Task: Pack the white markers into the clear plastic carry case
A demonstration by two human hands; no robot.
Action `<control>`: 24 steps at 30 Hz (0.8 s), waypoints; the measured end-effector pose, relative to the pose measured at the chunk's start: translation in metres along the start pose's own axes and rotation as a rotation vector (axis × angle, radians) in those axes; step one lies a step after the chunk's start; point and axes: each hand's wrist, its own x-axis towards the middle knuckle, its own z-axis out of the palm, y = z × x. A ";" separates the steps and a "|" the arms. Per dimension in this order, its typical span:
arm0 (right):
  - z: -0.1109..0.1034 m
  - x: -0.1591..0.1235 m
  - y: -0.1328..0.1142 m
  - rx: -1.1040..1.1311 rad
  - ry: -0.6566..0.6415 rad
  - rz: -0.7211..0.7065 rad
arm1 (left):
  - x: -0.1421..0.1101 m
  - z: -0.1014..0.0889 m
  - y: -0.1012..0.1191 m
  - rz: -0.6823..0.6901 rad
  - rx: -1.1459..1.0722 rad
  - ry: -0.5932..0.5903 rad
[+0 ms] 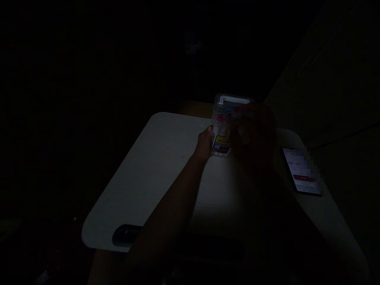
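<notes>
The scene is very dark. A clear plastic box (223,122) with a white lid edge, pink caps inside and a yellow label stands on a small white table (154,174). My left hand (204,143) rests against the box's left side, its fingers closed on it. My right hand (252,136) is a dim, blurred shape against the box's right side. Its fingers cannot be made out.
A lit phone (303,170) with a timer screen lies at the table's right edge. A dark oval recess (126,234) sits in the table's near left corner. Everything round the table is black.
</notes>
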 end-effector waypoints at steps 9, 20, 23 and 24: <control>0.000 -0.001 0.001 -0.051 -0.014 -0.008 | 0.000 0.000 0.000 0.009 -0.010 0.004; -0.001 0.001 0.003 -0.033 -0.018 -0.001 | -0.004 0.000 0.009 0.017 0.003 0.020; -0.001 0.002 0.004 -0.012 -0.020 -0.005 | -0.006 0.000 0.012 0.036 -0.011 0.031; -0.001 0.002 0.004 -0.006 -0.024 -0.005 | -0.007 0.000 0.013 0.048 -0.019 0.029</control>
